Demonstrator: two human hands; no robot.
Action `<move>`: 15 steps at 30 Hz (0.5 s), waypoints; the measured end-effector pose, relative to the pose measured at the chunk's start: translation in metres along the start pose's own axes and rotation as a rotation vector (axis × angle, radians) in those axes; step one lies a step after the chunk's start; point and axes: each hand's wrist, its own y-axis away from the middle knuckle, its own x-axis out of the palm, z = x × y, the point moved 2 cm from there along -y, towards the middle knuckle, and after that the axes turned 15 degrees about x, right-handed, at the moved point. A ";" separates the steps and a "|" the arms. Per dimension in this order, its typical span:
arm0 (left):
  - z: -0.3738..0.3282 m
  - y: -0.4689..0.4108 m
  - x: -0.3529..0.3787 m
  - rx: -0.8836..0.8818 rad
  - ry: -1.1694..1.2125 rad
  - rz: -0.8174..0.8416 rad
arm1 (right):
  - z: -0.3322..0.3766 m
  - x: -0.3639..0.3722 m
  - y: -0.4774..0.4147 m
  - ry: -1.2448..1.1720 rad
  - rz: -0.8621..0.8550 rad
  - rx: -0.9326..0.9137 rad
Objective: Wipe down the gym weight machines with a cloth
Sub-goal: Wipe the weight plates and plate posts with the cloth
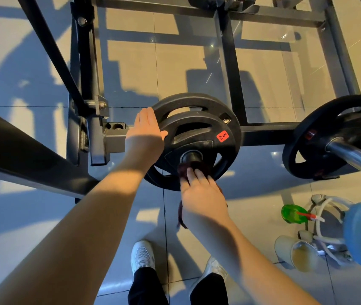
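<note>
Two black weight plates (199, 137) sit stacked on a horizontal peg of a dark steel machine frame (230, 69); the front one carries a red 5 KG label. My left hand (146, 130) lies flat, fingers together, against the left rim of the plates. My right hand (201, 194) presses a dark maroon cloth (191, 167) against the lower part of the front plate, just under the centre hub. Part of the cloth hangs below my right palm.
A second black plate (320, 137) sits on a chrome bar (355, 159) at right. On the tiled floor at right lie a green spray bottle (293, 213), a pale cup (296, 253) and a white wire stand. A thick dark beam (21, 155) crosses at left. My white shoes (142, 256) are below.
</note>
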 end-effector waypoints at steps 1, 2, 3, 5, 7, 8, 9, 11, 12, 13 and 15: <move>0.001 0.001 0.000 0.013 -0.019 0.002 | 0.002 0.002 -0.014 0.018 0.009 0.039; 0.001 0.001 0.000 0.017 -0.026 0.002 | 0.004 0.003 -0.029 -0.003 0.047 0.059; 0.001 0.001 0.000 0.014 -0.026 0.001 | 0.007 0.005 -0.041 -0.009 0.071 0.073; 0.000 0.001 0.000 0.009 -0.028 -0.002 | 0.007 0.003 -0.046 -0.023 0.058 0.074; 0.001 0.001 0.000 0.021 -0.028 -0.005 | 0.001 0.009 -0.024 -0.012 0.037 0.010; 0.001 0.001 0.001 0.033 -0.029 -0.005 | -0.003 0.011 -0.009 0.010 0.042 -0.039; 0.001 0.000 0.001 0.034 -0.024 -0.005 | -0.007 0.014 0.000 0.020 0.051 -0.070; 0.002 -0.001 0.001 0.001 0.000 -0.014 | -0.008 0.008 -0.002 -0.030 0.101 -0.020; 0.002 -0.001 0.001 0.004 0.002 -0.020 | -0.006 0.002 -0.013 -0.066 0.106 0.019; 0.001 0.000 0.001 0.023 -0.011 -0.020 | -0.003 -0.002 -0.024 -0.107 0.119 0.052; 0.002 0.001 0.002 0.053 -0.045 -0.022 | 0.000 -0.007 -0.037 -0.165 0.196 0.087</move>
